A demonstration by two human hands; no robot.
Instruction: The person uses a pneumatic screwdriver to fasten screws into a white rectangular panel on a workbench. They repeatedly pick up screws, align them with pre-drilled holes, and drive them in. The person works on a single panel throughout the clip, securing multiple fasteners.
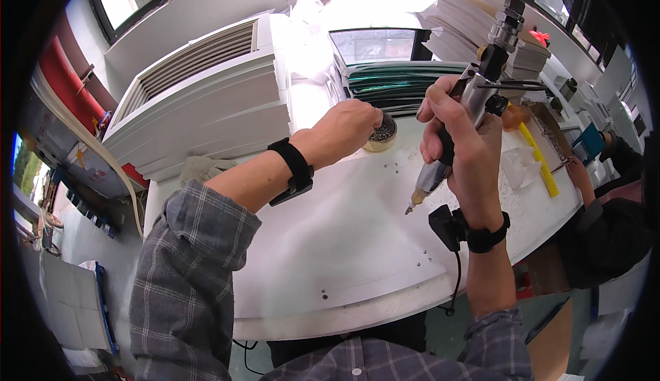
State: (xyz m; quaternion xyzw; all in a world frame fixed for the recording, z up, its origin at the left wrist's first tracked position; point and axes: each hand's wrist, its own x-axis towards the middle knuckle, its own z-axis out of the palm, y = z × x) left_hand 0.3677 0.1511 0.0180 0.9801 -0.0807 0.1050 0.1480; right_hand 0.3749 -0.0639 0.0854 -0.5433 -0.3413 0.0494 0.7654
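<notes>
My right hand (471, 144) is wrapped round a silver and black air screwdriver (430, 178). The tool leans, its bit pointing down to the left above a white panel (295, 223). My left hand (344, 128) reaches to the rim of a small round tin (379, 145) full of little dark screws. Its fingertips are drawn together over the tin, and what they hold, if anything, is hidden. A few loose screws (324, 294) lie on the panel near its front edge, and others are scattered close to the tin.
A stack of white louvred panels (199, 99) stands at the left. Behind the tin lie dark green-edged strips (392, 82) and a dark-framed pane (375, 46). A yellow ruler (540, 158) lies at the right, where another person's hand (581, 178) shows.
</notes>
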